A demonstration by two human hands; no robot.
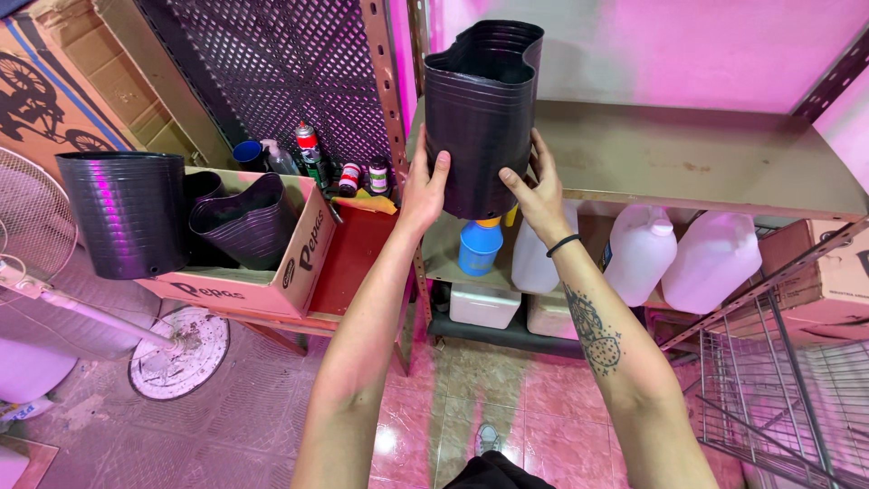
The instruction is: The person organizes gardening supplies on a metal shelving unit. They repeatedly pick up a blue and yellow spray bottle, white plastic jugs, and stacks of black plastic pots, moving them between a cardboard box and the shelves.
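I hold a stack of black plastic nursery pots (pixel 480 109) upright in front of a metal shelf (pixel 688 154). My left hand (pixel 424 186) grips its left side near the bottom. On the right side my right hand (pixel 536 188) presses against it, a black band on the wrist. The stack's rim is squeezed into a wavy shape. Its base hovers at the shelf's front edge.
A cardboard box (pixel 262 263) at left holds more black pots (pixel 240 222), and another stack (pixel 127 213) stands beside it. Spray cans and jars (pixel 339 167) sit behind. Below the shelf are white jugs (pixel 674 254), a blue-capped bottle (pixel 480 246) and a fan (pixel 36 226).
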